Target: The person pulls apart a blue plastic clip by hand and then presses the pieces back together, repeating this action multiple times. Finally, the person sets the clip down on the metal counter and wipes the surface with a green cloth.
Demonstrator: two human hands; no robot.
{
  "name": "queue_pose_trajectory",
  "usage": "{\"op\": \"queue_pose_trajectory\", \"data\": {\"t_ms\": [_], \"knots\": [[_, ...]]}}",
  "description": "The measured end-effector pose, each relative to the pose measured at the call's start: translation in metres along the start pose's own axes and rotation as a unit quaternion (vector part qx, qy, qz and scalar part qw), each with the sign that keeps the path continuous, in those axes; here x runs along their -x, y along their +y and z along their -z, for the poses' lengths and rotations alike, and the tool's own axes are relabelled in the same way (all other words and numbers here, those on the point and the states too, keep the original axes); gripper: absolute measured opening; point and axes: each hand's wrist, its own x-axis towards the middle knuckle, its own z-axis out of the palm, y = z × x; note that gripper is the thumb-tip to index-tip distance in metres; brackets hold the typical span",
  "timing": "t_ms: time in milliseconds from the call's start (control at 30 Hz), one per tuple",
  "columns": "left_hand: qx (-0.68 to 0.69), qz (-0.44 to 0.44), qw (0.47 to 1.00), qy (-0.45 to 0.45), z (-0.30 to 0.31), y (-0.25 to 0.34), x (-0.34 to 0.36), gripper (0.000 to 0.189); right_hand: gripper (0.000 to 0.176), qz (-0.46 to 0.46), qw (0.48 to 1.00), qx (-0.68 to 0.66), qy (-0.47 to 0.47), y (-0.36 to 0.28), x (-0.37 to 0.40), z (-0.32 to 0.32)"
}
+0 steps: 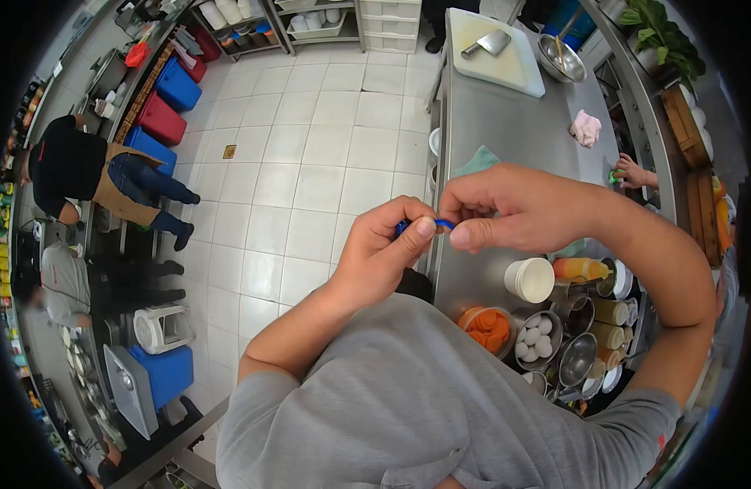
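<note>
A small, narrow blue strip [445, 224] is stretched between my two hands in the middle of the view; its exact kind is hard to make out. My left hand [385, 248] is closed on one end, thumb pressed over the fingers, with a bit of blue showing behind the thumb. Thumb and fingertips of my right hand [506, 210] pinch the other end. Both hands are raised in front of my chest, by the near edge of the steel table [506, 118]. Partly behind my right hand lies a green cloth [477, 160].
A cutting board [506, 61] with a cleaver [488, 44], a metal bowl [563, 59] and a pink cloth [585, 129] lie farther along. Nearer stand a white tub [529, 279] and a bowl of eggs [537, 339]. Another person's hand [634, 173] reaches in; two people [74, 159] work at left.
</note>
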Motion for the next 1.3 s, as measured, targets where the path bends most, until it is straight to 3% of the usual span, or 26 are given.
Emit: {"op": "queue_pose_trajectory", "data": {"t_ms": [200, 400, 600, 700, 800, 1100, 1300], "knots": [[0.079, 0.07, 0.994, -0.025, 0.002, 0.001, 0.0, 0.026, 0.035, 0.027, 0.999, 0.031, -0.013, 0.001, 0.0, 0.0], [0.152, 0.114, 0.981, -0.024, 0.0, -0.001, 0.001, 0.028, 0.038, 0.032, 0.998, 0.057, -0.016, 0.0, -0.001, 0.002], [0.078, 0.065, 0.995, 0.001, -0.001, 0.002, 0.0, 0.025, 0.04, 0.007, 0.999, 0.049, 0.013, -0.002, 0.0, 0.001], [0.054, 0.013, 0.998, -0.006, 0.0, -0.001, -0.001, 0.022, 0.042, -0.031, 0.999, -0.035, 0.002, -0.007, 0.001, 0.0], [0.05, 0.008, 0.999, -0.012, 0.002, -0.002, -0.002, 0.02, 0.04, -0.036, 0.999, -0.039, -0.002, -0.01, 0.002, 0.0], [0.141, 0.112, 0.983, -0.025, 0.002, 0.0, 0.001, 0.024, 0.031, 0.061, 0.997, 0.056, 0.0, 0.001, -0.002, -0.002], [0.084, 0.041, 0.996, -0.012, 0.001, 0.003, 0.001, 0.021, 0.034, 0.007, 0.999, 0.036, 0.013, -0.005, 0.001, -0.002]]}}
